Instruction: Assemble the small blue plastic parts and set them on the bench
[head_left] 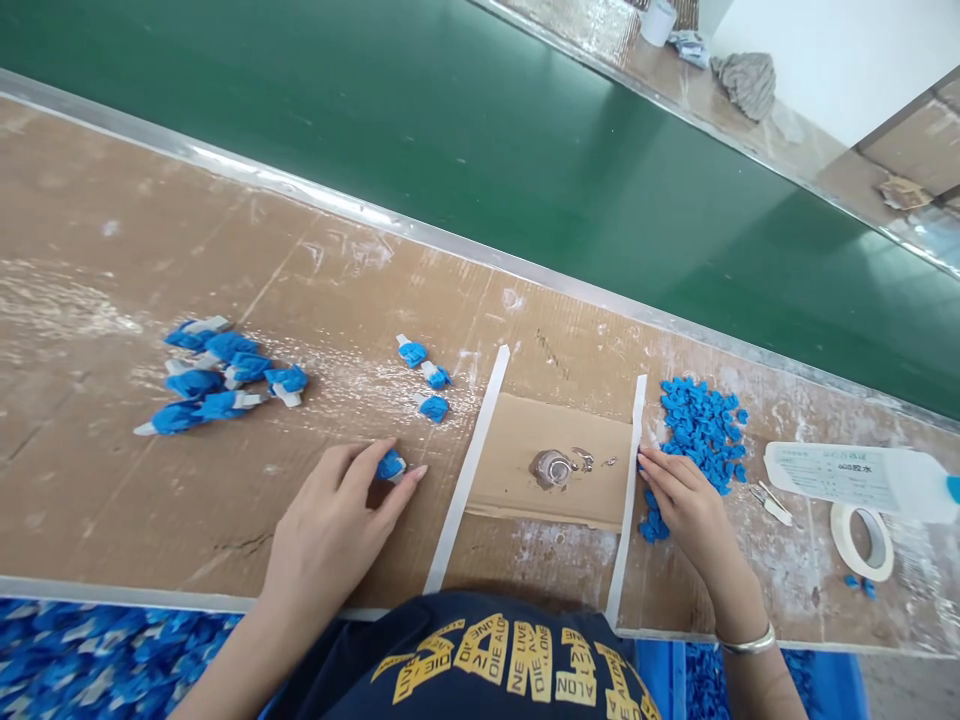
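Note:
My left hand [326, 520] rests low over the table, thumb and index finger closed around a small blue piece with a pale tab [388, 465]. Just beyond it lie three similar blue pieces [434, 407]. My right hand [690, 505] has its fingertips pressed together at the right white tape strip [634, 430], beside a pile of tiny blue parts [701, 425]; whatever they pinch is hidden. Between the hands lies a cardboard sheet [510, 440] carrying a wet, clear glue-like puddle [553, 468].
Several blue pieces with pale tabs [225, 375] are grouped at left. At right are a white bottle [840, 475], a tape roll [841, 535] and a small metal tool [772, 503]. A green belt [450, 150] runs behind. Blue parts [97, 660] fill the space below the table's edge.

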